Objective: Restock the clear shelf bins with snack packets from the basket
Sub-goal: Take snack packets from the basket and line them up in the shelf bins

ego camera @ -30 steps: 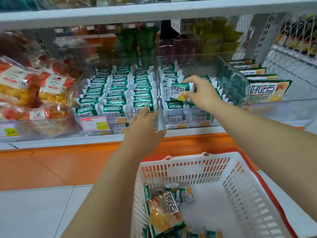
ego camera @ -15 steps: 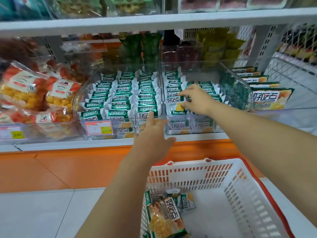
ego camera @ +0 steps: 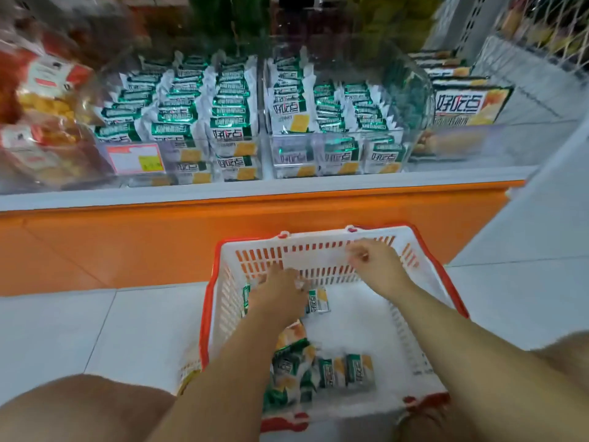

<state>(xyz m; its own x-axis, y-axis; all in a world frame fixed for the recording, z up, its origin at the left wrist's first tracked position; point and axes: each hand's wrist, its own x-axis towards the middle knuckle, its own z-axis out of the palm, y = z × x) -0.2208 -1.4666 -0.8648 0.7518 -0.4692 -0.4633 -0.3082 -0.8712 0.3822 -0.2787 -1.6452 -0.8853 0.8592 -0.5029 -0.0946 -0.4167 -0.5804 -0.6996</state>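
There, packet (ego camera: 359, 371) lengthwise toward shelf (ego camera: 255, 194)

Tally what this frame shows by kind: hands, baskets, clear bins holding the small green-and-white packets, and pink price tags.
Hands: 2, left hand and right hand, both down at the basket
Baskets: 1, the white basket with a red rim
Clear bins of green-and-white packets: 2, left bin and right bin
Pink price tags: 1, the price tag on the left bin
Total: 6
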